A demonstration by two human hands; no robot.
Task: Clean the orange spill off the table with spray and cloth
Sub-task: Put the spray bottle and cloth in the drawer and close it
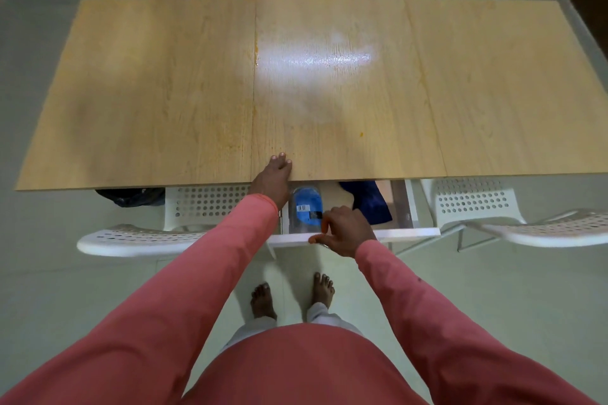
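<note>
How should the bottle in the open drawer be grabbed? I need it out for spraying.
The bottle lies on its side in the drawer, its far end hidden under the table edge. Probably come from above with the right hand and wrap the blue-labelled body.

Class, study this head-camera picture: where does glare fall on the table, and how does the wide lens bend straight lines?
Head view: a bright white glare patch washes out the middle of the wooden table, hiding the grain there; faint orange specks still show outside it. Head view: the wide lens splays the table's edges outward towards the camera, and the sleeves loom large at the bottom.
</note>
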